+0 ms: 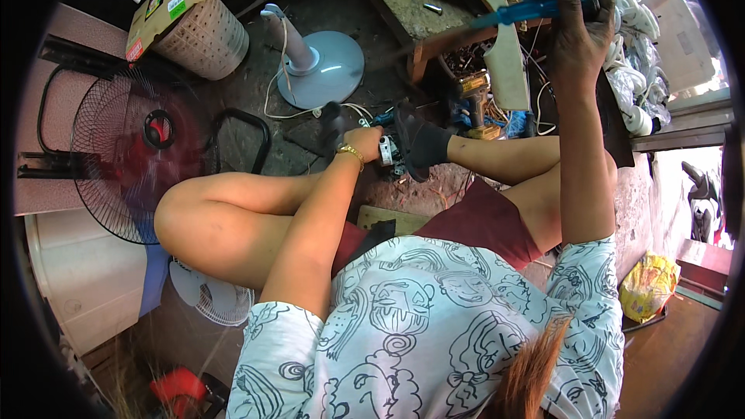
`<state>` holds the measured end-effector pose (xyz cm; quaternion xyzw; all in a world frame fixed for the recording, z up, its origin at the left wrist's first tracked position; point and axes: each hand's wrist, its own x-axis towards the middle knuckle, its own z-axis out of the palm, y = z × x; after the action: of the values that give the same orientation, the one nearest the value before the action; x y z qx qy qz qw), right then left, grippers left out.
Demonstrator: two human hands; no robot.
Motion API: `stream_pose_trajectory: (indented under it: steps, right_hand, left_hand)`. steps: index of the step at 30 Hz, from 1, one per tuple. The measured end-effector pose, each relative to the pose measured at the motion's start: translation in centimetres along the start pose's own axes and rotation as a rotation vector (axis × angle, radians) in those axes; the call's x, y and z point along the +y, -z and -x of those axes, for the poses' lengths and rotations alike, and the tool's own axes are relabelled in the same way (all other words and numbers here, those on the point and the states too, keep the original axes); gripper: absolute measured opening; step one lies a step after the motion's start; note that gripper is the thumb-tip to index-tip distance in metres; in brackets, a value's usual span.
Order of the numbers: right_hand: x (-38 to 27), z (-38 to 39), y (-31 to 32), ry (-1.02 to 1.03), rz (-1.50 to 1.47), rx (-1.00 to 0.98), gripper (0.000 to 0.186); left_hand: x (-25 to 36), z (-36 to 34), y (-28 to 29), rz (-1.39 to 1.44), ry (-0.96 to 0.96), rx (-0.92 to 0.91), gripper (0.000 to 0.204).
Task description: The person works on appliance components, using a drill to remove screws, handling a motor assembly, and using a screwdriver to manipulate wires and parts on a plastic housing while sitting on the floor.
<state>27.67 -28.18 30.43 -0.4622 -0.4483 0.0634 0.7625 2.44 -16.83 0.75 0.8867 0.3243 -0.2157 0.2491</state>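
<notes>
Screwdriver (535, 8) with blue handle sits clenched in the right hand (578, 27), raised by the tabletop (403, 0). Left hand (363, 142) is closed around a small fan motor part (388, 151) on the floor; brace it firmly before driving.

Even daylight is recorded across the scene, strongest at the right edge, where an opening (702, 178) is blown out to white. Shadows on the floor (326, 8) are soft and weak. Heavy fisheye distortion is noted, with straight edges bent toward a black circular rim. Motion blur is seen on the right hand (578, 27) and the blue-handled screwdriver (535, 9). Centre focus is acceptable.
</notes>
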Motion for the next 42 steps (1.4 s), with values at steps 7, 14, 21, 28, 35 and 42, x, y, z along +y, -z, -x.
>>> stream_pose_trajectory:
  steps: [7,14,21,28,35,42]
  right_hand:
    - [0.7,1.9,-1.1,0.075,-0.053,0.005,0.019]
    - [1.0,2.2,-3.5,-0.002,-0.248,-0.019,0.036]
    - [5.1,3.2,-4.6,-0.164,-0.374,0.014,0.038]
    - [8.2,3.8,-5.3,-0.169,-0.315,-0.025,0.039]
    - [9.6,5.7,-5.8,-0.105,-0.413,-0.047,0.034]
    - [7.8,6.5,-6.4,-0.112,-0.314,-0.285,0.036]
  left_hand:
    - [1.5,-1.0,1.1,-0.048,-0.126,0.123,0.052]
    - [-0.4,-2.3,1.0,0.125,-0.193,0.07,0.05]
    - [-3.9,-4.7,0.0,1.183,0.108,-0.097,0.026]
    - [-6.5,-6.5,1.1,1.888,0.144,-0.039,0.026]
    - [-4.8,-6.0,7.7,1.931,-0.06,0.348,0.035]
    - [0.7,-7.2,18.9,1.508,-0.38,0.572,0.027]
